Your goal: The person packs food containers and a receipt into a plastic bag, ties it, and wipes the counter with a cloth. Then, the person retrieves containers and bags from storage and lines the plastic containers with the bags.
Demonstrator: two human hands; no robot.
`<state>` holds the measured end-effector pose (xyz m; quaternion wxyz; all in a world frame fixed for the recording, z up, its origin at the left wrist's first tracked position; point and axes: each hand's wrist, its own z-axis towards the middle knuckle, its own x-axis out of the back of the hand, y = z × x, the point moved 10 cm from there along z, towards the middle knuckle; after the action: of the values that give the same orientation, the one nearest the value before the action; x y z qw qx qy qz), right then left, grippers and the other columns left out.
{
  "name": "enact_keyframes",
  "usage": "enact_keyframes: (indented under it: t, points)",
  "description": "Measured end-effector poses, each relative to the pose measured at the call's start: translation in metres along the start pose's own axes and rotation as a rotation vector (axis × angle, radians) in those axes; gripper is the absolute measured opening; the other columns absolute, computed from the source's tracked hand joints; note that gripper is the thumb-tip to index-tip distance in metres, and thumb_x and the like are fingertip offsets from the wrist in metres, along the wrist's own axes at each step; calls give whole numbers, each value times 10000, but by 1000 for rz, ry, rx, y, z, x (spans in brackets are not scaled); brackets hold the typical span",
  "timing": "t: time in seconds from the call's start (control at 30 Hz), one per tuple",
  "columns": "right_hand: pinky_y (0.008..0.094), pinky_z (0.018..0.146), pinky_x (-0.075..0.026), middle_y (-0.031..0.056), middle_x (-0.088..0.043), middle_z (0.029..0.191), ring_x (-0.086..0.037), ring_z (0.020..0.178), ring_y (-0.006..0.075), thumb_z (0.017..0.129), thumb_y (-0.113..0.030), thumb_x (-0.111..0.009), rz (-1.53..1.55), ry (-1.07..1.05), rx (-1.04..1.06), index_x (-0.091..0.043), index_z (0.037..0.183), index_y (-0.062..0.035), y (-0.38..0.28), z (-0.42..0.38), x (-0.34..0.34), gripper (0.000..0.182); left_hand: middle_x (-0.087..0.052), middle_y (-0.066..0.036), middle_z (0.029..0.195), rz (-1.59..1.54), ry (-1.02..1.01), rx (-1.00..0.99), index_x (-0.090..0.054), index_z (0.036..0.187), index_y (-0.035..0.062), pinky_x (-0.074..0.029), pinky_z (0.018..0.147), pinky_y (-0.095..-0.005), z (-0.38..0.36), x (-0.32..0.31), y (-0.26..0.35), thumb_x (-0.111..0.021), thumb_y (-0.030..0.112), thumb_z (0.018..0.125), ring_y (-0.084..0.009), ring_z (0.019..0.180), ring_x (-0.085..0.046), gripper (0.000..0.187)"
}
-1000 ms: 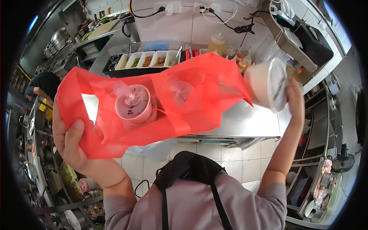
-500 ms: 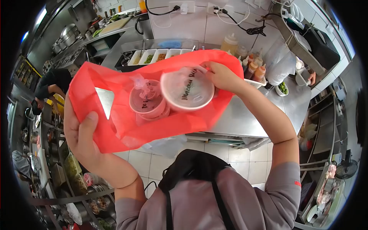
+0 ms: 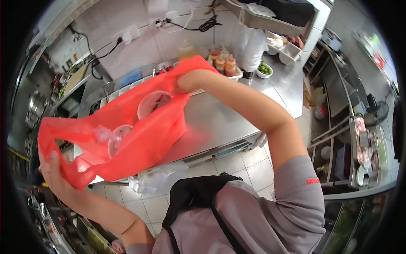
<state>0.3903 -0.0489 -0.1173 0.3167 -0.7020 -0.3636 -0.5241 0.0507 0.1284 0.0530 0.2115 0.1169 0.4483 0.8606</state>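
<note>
Thin, floppy red bag (image 3: 139,139) held open above the steel surface (image 3: 220,118), two lidded tubs (image 3: 153,103) inside. Left hand (image 3: 53,171) clenched on its near rim, right hand (image 3: 182,82) buried inside, grip impossible to tell. Probably light but sag-prone and spillable; best held by the rim, level.

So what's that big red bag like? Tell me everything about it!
The red bag is thin, soft plastic, bright red and a little see-through. It is held up in the air above the steel counter, stretched wide and sagging. The left hand grips its lower end; the right hand is at its upper edge, partly hidden by it. Inside sit two round lidded tubs, a bigger one higher up and another lower, beside a small knotted clear pouch.
</note>
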Motion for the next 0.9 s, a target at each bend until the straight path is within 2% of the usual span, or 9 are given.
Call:
enact_keyframes:
  t: [0.1, 0.17, 0.27, 0.4, 0.5, 0.67, 0.73, 0.83, 0.9]
  points:
    - [399, 817, -440, 126, -636, 968, -578, 897, 301, 825, -595, -458, 104, 83, 103, -650, 996, -65, -2, -58, 44, 589, -500, -121, 1169, -132, 5, 3, -510, 1196, -33, -442, 816, -295, 47, 10, -17, -577, 178, 822, -175, 981, -531, 435]
    - [418, 787, -447, 125, -639, 910, -587, 864, 298, 814, -612, -462, 45, -32, 21, -653, 947, -52, -8, -106, 67, 606, -478, -136, 1228, -193, -92, 24, -527, 1173, -40, -434, 887, -330, 69, 1, -25, -566, 169, 836, -203, 1076, -513, 398]
    - [433, 721, -457, 120, -627, 800, -595, 789, 302, 798, -527, -546, -156, -121, 29, -644, 850, -34, -24, -141, 65, 506, -485, -132, 1225, -76, -126, -118, -547, 1143, -43, -444, 888, -329, 107, -16, -38, -555, 143, 848, -195, 1066, -524, 350]
    - [403, 651, -469, 105, -593, 704, -592, 746, 302, 727, -247, -671, -468, 40, 69, -614, 744, -27, -28, -177, 98, 228, -609, -67, 937, -275, -261, -50, -556, 1095, -15, -483, 686, -234, 120, -71, -20, -593, 119, 831, -119, 775, -595, 298]
    - [362, 657, -482, 113, -581, 719, -591, 793, 287, 667, -72, -648, -610, 85, -162, -604, 712, -40, -22, -195, 122, 71, -619, -45, 853, -329, -353, 0, -573, 1064, -7, -483, 627, -225, 113, -114, -4, -591, 119, 831, -118, 694, -600, 266]
    - [365, 687, -488, 113, -581, 783, -574, 827, 300, 735, -5, -543, -690, 459, 41, -567, 751, -43, 6, -194, 153, 49, -620, -34, 804, -429, -420, 37, -586, 1056, 2, -483, 586, -228, 105, -160, 6, -603, 128, 815, -108, 652, -596, 273]
    - [361, 693, -483, 110, -582, 786, -571, 833, 299, 738, -3, -532, -733, 557, 87, -563, 772, -43, 21, -199, 166, 61, -626, -43, 843, -466, -439, 38, -575, 1067, 3, -496, 635, -249, 102, -176, 12, -599, 117, 816, -122, 701, -606, 276]
    - [359, 655, -496, 105, -607, 758, -612, 789, 281, 674, -14, -598, -759, 674, 97, -597, 767, -63, 42, -212, 184, 105, -629, -45, 864, -471, -475, 31, -577, 1057, 5, -495, 661, -250, 95, -210, 18, -606, 123, 809, -123, 722, -608, 276]
    - [376, 690, -478, 119, -591, 761, -588, 817, 296, 689, -4, -567, -770, 635, 10, -577, 772, -55, 70, -213, 189, 98, -622, -38, 831, -497, -503, 18, -587, 1015, 6, -477, 630, -240, 84, -235, 29, -608, 130, 800, -110, 684, -591, 250]
